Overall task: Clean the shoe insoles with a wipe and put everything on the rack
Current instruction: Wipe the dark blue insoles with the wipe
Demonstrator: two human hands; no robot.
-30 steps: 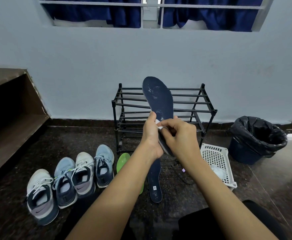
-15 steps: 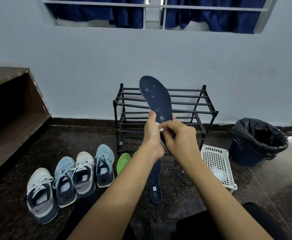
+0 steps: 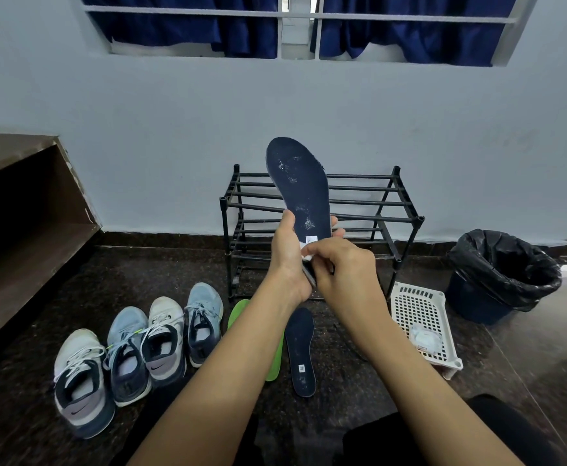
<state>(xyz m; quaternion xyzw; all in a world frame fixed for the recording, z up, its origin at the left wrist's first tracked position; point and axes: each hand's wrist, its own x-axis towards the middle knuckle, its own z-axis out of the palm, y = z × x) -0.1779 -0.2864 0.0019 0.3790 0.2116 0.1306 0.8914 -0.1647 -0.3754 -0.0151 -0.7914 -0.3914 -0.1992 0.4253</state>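
Held in front of chest: dark navy foam insole [image 3: 298, 183], long axis near upright, toe up | left hand [image 3: 287, 260] gripping heel end | right hand [image 3: 342, 270] fingers pinching white wipe [image 3: 304, 254] against heel | white-speckled stretch above wipe, toward toe | black metal tube rack [image 3: 376, 210] behind.

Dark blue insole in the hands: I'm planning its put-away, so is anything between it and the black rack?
Nothing visible. The left hand holds the dark blue insole upright, directly in front of the black metal rack, and no object shows on the rack's visible bars. The right hand pinches a white wipe at the insole's heel.
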